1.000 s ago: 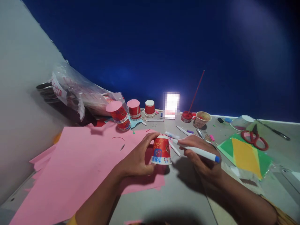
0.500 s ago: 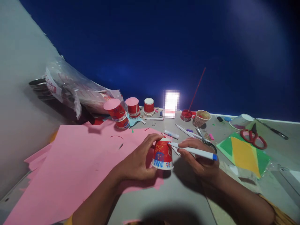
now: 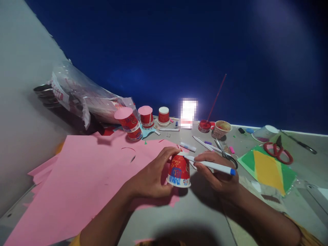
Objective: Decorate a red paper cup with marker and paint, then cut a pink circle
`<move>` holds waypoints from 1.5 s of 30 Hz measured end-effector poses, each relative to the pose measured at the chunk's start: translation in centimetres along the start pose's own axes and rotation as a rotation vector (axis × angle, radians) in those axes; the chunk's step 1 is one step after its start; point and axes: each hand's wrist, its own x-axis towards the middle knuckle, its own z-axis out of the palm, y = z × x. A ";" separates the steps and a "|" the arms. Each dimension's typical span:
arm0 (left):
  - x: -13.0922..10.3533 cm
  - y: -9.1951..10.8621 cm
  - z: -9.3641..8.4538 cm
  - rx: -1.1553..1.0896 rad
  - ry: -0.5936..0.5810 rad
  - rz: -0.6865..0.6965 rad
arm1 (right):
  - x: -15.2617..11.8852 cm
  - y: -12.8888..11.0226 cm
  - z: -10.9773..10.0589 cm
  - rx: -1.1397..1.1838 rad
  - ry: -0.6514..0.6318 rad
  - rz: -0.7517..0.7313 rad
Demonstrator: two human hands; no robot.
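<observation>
My left hand (image 3: 155, 172) grips a red paper cup (image 3: 178, 169), upside down with its white rim at the bottom. Blue marker lines show on the cup's side and rim, beside printed gold patterns. In my right hand (image 3: 219, 172) is a white marker pen (image 3: 211, 165) with a blue end; its tip touches the cup near the upturned base. Pink paper (image 3: 84, 181) lies under and left of my left hand. Just behind the cup rests a pen cap or short pen (image 3: 188, 147). Small metal scissors (image 3: 225, 153) lie beyond my right hand.
Decorated red cups stand at the back: a stacked pair (image 3: 129, 123), one with a pink top (image 3: 146, 118), and another (image 3: 164, 117). A paint pot (image 3: 204, 126) holds a thin stick. Red-handled scissors (image 3: 278, 152) lie on green and yellow paper (image 3: 269, 167). A plastic bag (image 3: 84, 92) leans left.
The cup has tipped slightly, so its base tilts away and its rim sits a little lower. The pen tip stays against it. Otherwise the view has only shifted slightly.
</observation>
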 end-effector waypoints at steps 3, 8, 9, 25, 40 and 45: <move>0.0 -0.2 0.1 0.004 0.003 0.002 | 0.0 0.0 0.0 0.000 -0.005 -0.002; 0.0 -0.3 0.0 0.001 0.000 0.007 | 0.1 0.1 0.0 -0.024 -0.013 -0.009; 0.0 -0.3 0.0 0.001 -0.002 0.007 | 0.1 0.1 -0.1 -0.026 -0.015 -0.014; 0.0 0.0 -0.2 -0.015 0.007 -0.022 | 0.3 -0.5 -0.1 -0.004 -0.050 -0.032; 0.0 0.0 -0.1 -0.028 -0.008 -0.017 | 0.4 -0.3 -0.2 -0.018 -0.017 -0.008; -0.1 -0.1 -0.1 -0.035 -0.020 -0.031 | 0.4 -0.3 -0.3 -0.029 -0.020 -0.005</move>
